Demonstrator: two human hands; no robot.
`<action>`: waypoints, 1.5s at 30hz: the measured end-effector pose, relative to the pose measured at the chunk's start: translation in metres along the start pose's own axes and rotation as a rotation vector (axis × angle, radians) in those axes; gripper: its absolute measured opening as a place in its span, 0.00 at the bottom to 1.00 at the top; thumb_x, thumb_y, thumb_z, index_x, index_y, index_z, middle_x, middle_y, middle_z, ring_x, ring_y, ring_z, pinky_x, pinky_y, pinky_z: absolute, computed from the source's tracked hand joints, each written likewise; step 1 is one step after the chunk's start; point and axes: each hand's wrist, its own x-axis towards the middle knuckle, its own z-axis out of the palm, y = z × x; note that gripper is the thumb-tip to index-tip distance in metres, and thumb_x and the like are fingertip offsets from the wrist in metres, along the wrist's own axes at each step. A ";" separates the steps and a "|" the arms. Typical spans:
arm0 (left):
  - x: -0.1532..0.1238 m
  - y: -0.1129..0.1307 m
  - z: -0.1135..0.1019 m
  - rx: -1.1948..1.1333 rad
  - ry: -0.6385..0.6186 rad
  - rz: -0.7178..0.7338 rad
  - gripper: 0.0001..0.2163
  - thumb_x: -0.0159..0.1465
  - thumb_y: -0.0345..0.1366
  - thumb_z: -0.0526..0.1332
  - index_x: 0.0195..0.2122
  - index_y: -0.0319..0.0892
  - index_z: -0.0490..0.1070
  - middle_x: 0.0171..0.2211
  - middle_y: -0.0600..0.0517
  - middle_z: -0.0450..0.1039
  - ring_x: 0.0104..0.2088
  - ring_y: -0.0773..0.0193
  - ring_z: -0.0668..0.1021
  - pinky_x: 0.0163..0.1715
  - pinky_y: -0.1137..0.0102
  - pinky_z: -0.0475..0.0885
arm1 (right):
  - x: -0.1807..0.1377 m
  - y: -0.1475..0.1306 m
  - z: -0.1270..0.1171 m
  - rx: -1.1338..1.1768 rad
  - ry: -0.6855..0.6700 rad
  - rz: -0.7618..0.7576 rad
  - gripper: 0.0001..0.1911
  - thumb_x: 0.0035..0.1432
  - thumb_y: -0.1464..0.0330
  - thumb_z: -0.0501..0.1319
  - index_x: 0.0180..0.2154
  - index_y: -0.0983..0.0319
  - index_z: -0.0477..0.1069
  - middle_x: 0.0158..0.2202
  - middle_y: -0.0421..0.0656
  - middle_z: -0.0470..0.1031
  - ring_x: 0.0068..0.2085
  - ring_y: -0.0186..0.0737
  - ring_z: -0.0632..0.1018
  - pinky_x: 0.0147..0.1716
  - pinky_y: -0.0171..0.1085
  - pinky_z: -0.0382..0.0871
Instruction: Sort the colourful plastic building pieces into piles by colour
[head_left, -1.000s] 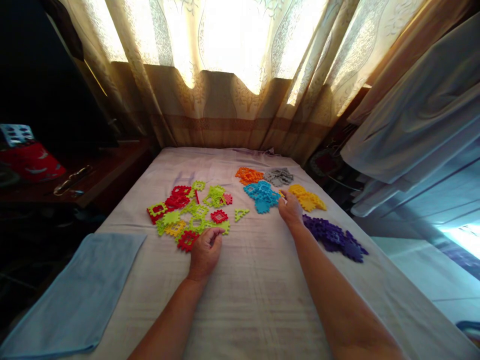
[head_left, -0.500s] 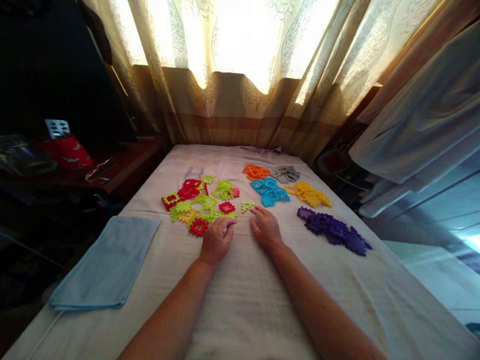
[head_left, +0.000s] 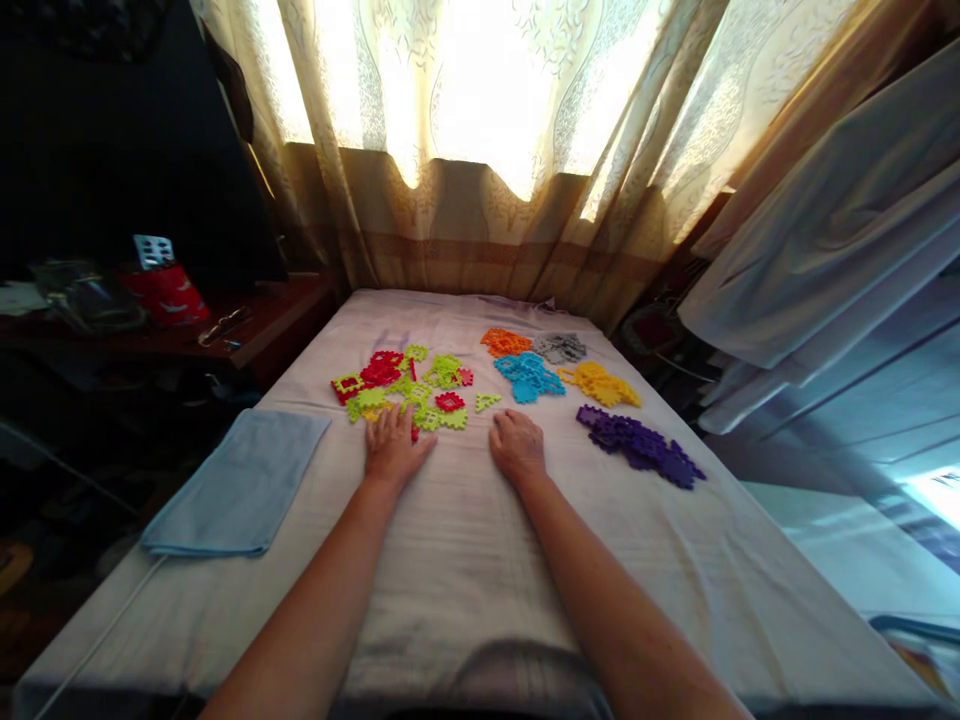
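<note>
My left hand [head_left: 394, 448] lies with fingers spread over the near edge of a mixed pile of toothed plastic building pieces. Beneath its fingertips are a yellow piece [head_left: 374, 412] and a red piece [head_left: 415, 434], both partly covered. Lime green pieces [head_left: 402, 386] and red pieces [head_left: 381, 367] make up most of this pile. Loosely curled, my right hand [head_left: 517, 447] rests on the sheet and holds nothing that I can see. Just beyond it lies a lime green triangle piece [head_left: 487, 402], apart from the hand. A red square piece [head_left: 449, 402] lies to the triangle's left.
Sorted heaps lie at the right: orange [head_left: 505, 342], grey [head_left: 559, 348], blue [head_left: 528, 377], yellow [head_left: 600, 384] and purple [head_left: 637, 441] pieces. A folded light blue cloth [head_left: 238, 480] is at the left. Curtains [head_left: 457, 215] hang behind the white-sheeted surface [head_left: 457, 580].
My left hand has moved left from beside the pile and spread its fingers over its near pieces. My right hand has drawn back slightly from the green triangle and curled. The view has shifted.
</note>
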 end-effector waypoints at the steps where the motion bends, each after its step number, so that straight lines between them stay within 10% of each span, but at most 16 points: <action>1: 0.001 -0.001 0.001 -0.013 0.019 0.026 0.27 0.61 0.45 0.61 0.61 0.40 0.65 0.64 0.37 0.62 0.65 0.44 0.63 0.65 0.49 0.53 | 0.000 -0.001 -0.001 0.000 -0.010 -0.006 0.18 0.63 0.67 0.54 0.52 0.59 0.74 0.59 0.50 0.71 0.59 0.47 0.70 0.57 0.45 0.61; 16: 0.040 -0.032 -0.016 0.035 0.267 -0.024 0.20 0.65 0.44 0.55 0.55 0.41 0.71 0.61 0.40 0.68 0.61 0.49 0.68 0.61 0.55 0.60 | -0.003 -0.001 0.000 0.038 0.025 -0.072 0.21 0.62 0.68 0.55 0.56 0.63 0.71 0.59 0.51 0.71 0.59 0.47 0.70 0.58 0.44 0.60; 26: 0.151 -0.093 -0.036 0.183 -0.120 -0.121 0.28 0.67 0.52 0.45 0.62 0.42 0.65 0.66 0.38 0.60 0.65 0.44 0.63 0.61 0.41 0.55 | -0.002 0.007 0.016 0.072 0.128 -0.135 0.23 0.61 0.67 0.56 0.57 0.63 0.69 0.61 0.54 0.67 0.61 0.50 0.67 0.59 0.48 0.60; 33: 0.140 -0.077 -0.012 0.093 -0.230 0.192 0.25 0.66 0.52 0.48 0.57 0.46 0.70 0.60 0.49 0.71 0.61 0.58 0.71 0.61 0.64 0.63 | -0.002 0.005 0.012 0.097 0.034 -0.187 0.22 0.61 0.67 0.56 0.57 0.63 0.69 0.60 0.55 0.68 0.61 0.51 0.68 0.59 0.50 0.61; 39: 0.179 -0.071 -0.016 0.103 -0.087 0.206 0.25 0.66 0.52 0.48 0.55 0.43 0.73 0.59 0.45 0.72 0.59 0.54 0.72 0.60 0.62 0.64 | -0.001 0.005 0.012 0.115 0.024 -0.189 0.23 0.60 0.68 0.57 0.58 0.62 0.69 0.62 0.55 0.66 0.63 0.53 0.66 0.60 0.53 0.61; 45: 0.242 -0.055 0.011 0.201 -0.267 0.142 0.29 0.67 0.52 0.45 0.64 0.42 0.63 0.66 0.42 0.62 0.65 0.49 0.64 0.63 0.53 0.58 | -0.001 0.004 0.011 0.118 -0.009 -0.166 0.25 0.60 0.67 0.57 0.59 0.61 0.68 0.63 0.54 0.65 0.64 0.53 0.65 0.62 0.54 0.59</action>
